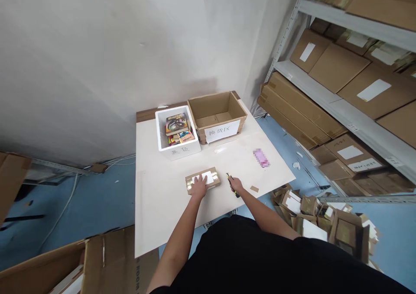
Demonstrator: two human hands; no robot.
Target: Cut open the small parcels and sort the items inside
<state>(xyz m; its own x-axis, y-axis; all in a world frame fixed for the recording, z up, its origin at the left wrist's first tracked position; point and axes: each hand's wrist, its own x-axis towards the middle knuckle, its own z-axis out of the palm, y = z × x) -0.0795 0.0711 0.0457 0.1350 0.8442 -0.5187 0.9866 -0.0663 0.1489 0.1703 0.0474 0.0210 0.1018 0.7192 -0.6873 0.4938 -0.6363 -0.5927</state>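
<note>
A small taped cardboard box (216,176) with a white label lies on the white table (156,216). My left hand (199,185) rests on top of this box, fingers spread over the label. To the right of the box, my right hand (236,184) is wrapped round a black and yellow utility knife (237,194). Its blade end points away from me and is apart from the box. A small brown scrap of cardboard (254,189) lies right of that hand.
At the table's back stand a white foam box (180,152) holding several books (176,124) and an open cardboard carton (214,121) with a handwritten sign. A pink, blurred-out item (261,157) lies to the right. Shelves (325,90) of cartons and a pile of opened boxes (344,233) flank the right side.
</note>
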